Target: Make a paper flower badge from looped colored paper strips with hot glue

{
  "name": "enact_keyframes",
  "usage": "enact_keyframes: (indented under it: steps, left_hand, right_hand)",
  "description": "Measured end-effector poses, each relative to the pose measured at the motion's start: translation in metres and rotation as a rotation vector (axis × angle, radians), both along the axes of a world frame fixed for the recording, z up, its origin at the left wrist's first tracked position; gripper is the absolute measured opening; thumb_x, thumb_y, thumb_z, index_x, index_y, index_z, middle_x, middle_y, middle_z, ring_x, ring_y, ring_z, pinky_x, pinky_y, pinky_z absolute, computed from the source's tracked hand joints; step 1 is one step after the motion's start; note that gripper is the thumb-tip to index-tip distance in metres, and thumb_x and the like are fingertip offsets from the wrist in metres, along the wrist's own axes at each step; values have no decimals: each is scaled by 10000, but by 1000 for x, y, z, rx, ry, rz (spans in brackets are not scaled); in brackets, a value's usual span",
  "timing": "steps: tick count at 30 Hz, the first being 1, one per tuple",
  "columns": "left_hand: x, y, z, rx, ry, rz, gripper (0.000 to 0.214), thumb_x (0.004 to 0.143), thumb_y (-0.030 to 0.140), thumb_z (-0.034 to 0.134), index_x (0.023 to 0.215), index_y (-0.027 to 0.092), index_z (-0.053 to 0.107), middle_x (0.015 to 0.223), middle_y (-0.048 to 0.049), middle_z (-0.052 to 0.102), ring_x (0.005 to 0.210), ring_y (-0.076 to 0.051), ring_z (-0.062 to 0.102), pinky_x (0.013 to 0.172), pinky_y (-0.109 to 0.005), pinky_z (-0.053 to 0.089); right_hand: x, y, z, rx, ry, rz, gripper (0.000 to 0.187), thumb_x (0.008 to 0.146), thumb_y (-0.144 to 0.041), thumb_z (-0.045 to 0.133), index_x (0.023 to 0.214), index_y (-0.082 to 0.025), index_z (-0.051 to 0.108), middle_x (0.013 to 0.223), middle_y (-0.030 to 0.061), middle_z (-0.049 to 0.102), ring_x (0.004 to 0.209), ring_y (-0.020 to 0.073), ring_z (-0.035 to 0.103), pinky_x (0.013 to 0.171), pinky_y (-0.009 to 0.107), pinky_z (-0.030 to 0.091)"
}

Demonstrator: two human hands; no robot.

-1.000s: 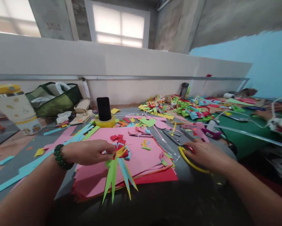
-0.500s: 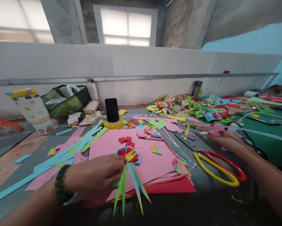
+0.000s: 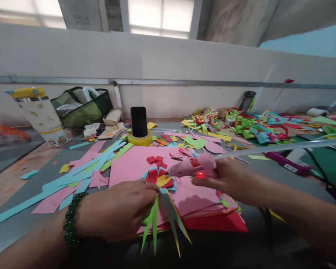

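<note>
My left hand [image 3: 128, 201] pinches the edge of a paper flower [image 3: 153, 173] with red, blue and yellow folded pieces. Pointed green strips and blue-yellow strips [image 3: 173, 220] hang from it toward me. My right hand [image 3: 221, 179] grips a pink glue gun [image 3: 191, 166] with a red light glowing on it and a clear glue stick [image 3: 282, 147] out of its back. The gun's nozzle is at the flower's yellow piece; whether it touches I cannot tell. Under both lies a stack of pink paper [image 3: 128, 160], with red paper [image 3: 212, 223] at the bottom.
Blue, pink and green strips [image 3: 80, 175] lie at left. Behind the stack a phone [image 3: 139, 121] stands in a yellow tape roll [image 3: 139, 140]. A tumbler [image 3: 41, 117] and a green bag [image 3: 83, 112] are back left. Finished paper pieces [image 3: 249, 127] pile up back right, near a purple tool [image 3: 288, 163].
My right hand has brought the glue gun from the right side over to the flower. My left hand still holds the flower. The view has tilted slightly downward.
</note>
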State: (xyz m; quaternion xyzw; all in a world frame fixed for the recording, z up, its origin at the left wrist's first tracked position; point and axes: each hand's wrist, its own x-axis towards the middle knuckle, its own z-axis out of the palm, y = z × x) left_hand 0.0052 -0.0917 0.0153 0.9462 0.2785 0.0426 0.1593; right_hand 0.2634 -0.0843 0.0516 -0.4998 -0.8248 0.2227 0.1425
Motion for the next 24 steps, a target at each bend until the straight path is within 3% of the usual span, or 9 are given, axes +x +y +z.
enact_keyframes:
  steps: [3,8,11,14,24]
  left_hand:
    - [1,0,0,-7,58,9,139,914,173,446,885,184,581,949,-61,649,876,-172,582,795,-264,465]
    - [2,1,3,-12,122,16,137,917,176,454,895,168,590,948,-67,659,852,-173,589,761,-264,474]
    - [3,0,4,-21,134,12,129,911,182,467,919,173,596,963,-69,664,862,-176,595,768,-262,477]
    - [3,0,5,-22,141,11,112,902,185,479,906,174,591,960,-70,664,870,-180,597,776,-266,480]
    - [3,0,6,-44,88,12,112,887,143,478,873,183,582,925,-61,655,834,-174,592,739,-256,459]
  right_hand:
    - [-15,8,-8,-14,-130,-1,507,839,-650,476,876,-211,727,640,-3,630,578,143,543,517,237,392]
    - [-20,15,-13,41,-326,-14,601,843,-704,405,759,-181,690,560,7,549,514,134,469,479,241,307]
    - [-17,16,-13,80,-345,-12,557,854,-680,412,803,-210,708,530,-8,511,486,125,439,480,238,297]
    - [-15,16,-14,69,-355,-22,537,845,-678,429,849,-227,720,562,-1,534,507,135,454,485,240,298]
    - [-16,17,-11,64,-437,-49,543,837,-668,451,732,-195,695,591,31,596,526,155,516,481,248,292]
